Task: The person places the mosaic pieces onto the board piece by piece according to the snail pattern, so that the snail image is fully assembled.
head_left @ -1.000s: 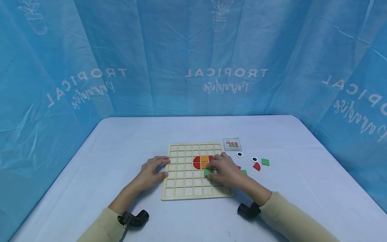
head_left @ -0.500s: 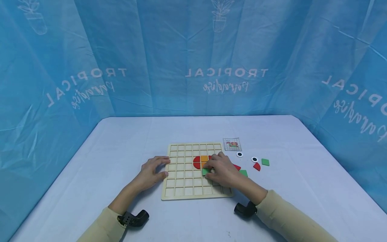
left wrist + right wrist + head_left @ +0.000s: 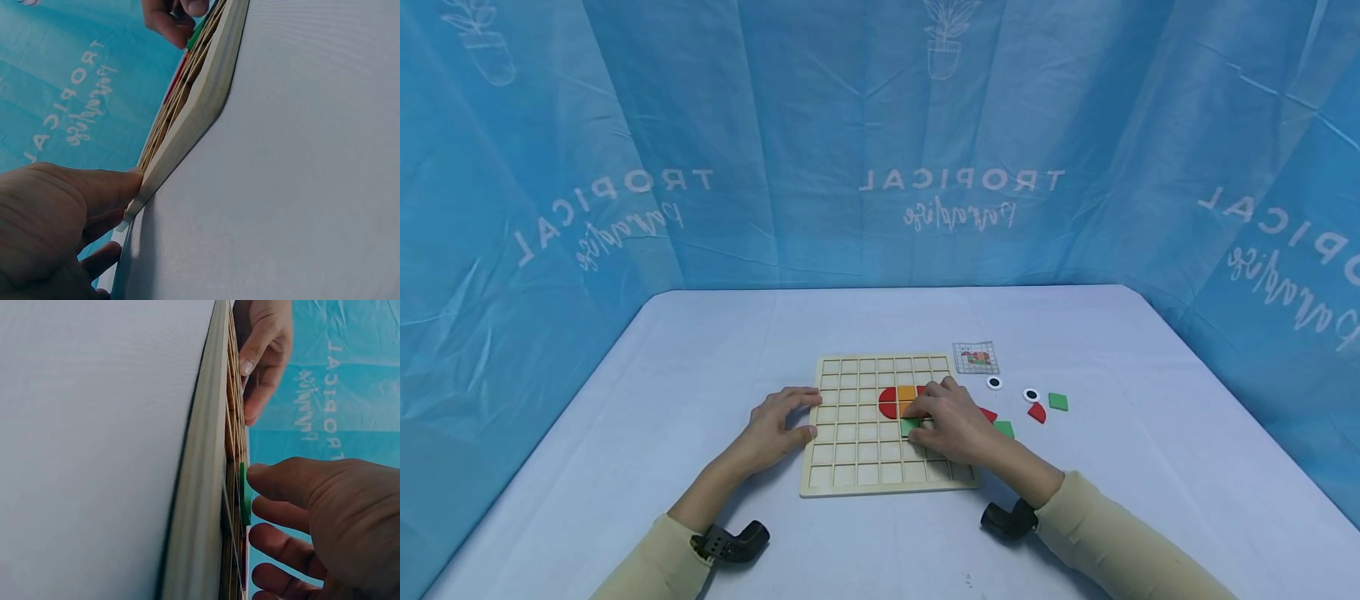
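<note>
A pale wooden grid board [image 3: 857, 475] lies on the table. My left hand [image 3: 778, 425] touches its left edge, thumb and fingers spread apart along the rim. In the grid sit red quarter-round pieces [image 3: 887, 403] and orange square tiles [image 3: 906, 393]; my right hand [image 3: 951, 425] partly covers this group. Just below the orange ones, the right thumb and forefinger pinch a green square tile [image 3: 909, 427] at a grid cell. From the right wrist view, that green tile [image 3: 244, 494] stands slightly proud of the grid, against the thumb tip.
Right of the board lie a green square [image 3: 1058, 402], a red quarter-round piece [image 3: 1037, 413] and two eye discs, one a white-and-black eye disc [image 3: 1032, 396]. Another green piece [image 3: 1003, 429] and a red one [image 3: 988, 414] lie by the right wrist. A small picture card [image 3: 977, 358] lies behind.
My right hand has shifted slightly left with the green tile, which went from tilted to lying along its cell below the orange tiles. The left hand and the board have stayed put.
</note>
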`<state>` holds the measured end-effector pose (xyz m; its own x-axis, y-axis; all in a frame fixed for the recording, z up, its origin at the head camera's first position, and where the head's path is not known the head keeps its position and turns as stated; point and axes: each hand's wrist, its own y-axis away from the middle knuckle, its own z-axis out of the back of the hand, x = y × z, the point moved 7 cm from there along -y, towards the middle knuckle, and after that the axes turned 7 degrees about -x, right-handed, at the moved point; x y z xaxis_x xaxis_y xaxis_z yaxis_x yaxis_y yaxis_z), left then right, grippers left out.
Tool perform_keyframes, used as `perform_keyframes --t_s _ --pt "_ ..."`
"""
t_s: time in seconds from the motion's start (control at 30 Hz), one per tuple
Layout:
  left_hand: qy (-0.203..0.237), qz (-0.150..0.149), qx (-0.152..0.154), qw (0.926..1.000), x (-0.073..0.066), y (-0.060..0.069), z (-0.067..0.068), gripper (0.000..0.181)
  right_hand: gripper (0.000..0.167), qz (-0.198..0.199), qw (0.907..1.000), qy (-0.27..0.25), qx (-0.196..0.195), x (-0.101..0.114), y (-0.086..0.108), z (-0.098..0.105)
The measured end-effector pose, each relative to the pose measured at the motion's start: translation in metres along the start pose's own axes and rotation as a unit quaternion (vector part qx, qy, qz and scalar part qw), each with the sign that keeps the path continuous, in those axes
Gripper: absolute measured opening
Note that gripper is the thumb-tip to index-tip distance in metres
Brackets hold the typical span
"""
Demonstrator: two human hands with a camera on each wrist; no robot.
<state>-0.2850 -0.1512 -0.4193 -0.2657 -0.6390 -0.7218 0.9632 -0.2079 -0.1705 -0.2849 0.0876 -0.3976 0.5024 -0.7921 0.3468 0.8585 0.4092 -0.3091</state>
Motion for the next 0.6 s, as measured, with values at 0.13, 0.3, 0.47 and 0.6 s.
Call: perform_keyframes --t_s 0.13,0.3,0.47,0.6 --pt "-0.001 -0.006 0.0 1.0 0.0 0.0 0.0 0.043 0.022 0.001 1.0 -0.001 -0.002 0.001 -0.001 0.003" --pt "0.0 -0.014 0.0 0.9999 -0.002 0.0 0.0 0.043 0.024 -0.02 0.9997 -0.003 -0.013 -0.001 -0.001 0.018" --pt "-0.003 -0.012 -0.002 0.9999 -0.002 0.0 0.001 0.043 0.026 -0.026 0.9986 0.004 -0.045 -0.015 0.001 0.046" --pt "-0.004 -0.005 0.001 1.0 0.0 -0.001 0.0 0.044 0.028 -0.045 0.9967 0.019 -0.065 -0.039 0.007 0.067"
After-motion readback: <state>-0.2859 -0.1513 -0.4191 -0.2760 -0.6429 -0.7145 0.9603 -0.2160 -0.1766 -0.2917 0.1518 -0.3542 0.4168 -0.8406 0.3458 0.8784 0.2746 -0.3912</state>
